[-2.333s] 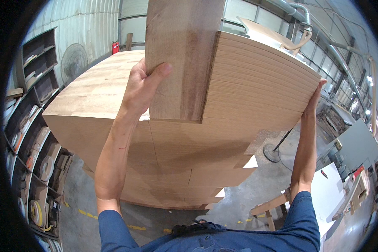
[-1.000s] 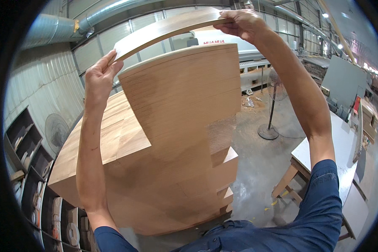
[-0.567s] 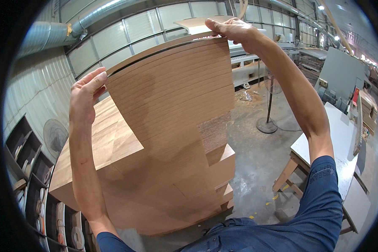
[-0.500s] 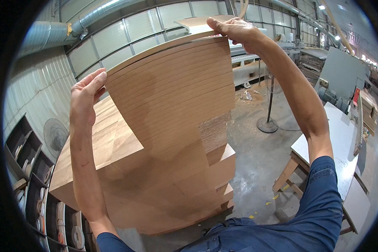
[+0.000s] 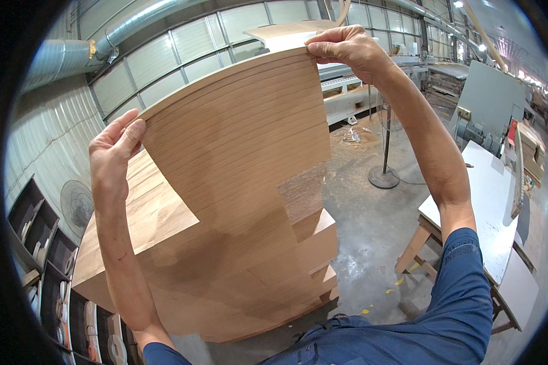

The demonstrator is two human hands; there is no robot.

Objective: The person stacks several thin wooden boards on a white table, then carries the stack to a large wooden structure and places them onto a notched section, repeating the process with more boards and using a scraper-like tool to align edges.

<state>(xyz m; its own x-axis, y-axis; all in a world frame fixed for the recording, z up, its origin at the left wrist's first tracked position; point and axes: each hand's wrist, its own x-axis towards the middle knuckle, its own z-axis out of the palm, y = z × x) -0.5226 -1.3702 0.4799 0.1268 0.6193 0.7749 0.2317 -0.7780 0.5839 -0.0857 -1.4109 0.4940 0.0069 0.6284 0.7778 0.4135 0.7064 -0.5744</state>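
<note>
In front of me rises a tall stack of brown wood-grain boards (image 5: 237, 140), its side marked by many thin horizontal lines. Along its top runs a thin board (image 5: 225, 72) with a pale edge. My left hand (image 5: 112, 146) pinches this board's near left corner between thumb and fingers. At the near right corner, my right hand (image 5: 353, 53) grips the same board, thumb and fingers closed on it. Both arms are raised and spread wide. The board's far side is hidden from me.
A lower wood stack (image 5: 158, 201) adjoins on the left, beside dark shelves (image 5: 55, 274) holding rolls. A round-based stand (image 5: 384, 177) is on the floor beyond. A white-topped table (image 5: 481, 201) stands at right. Silver ducting (image 5: 61, 61) runs overhead at left.
The dark gap under the top board has narrowed. Both hands have shifted slightly left in view, the left one lower, still holding the corners.
</note>
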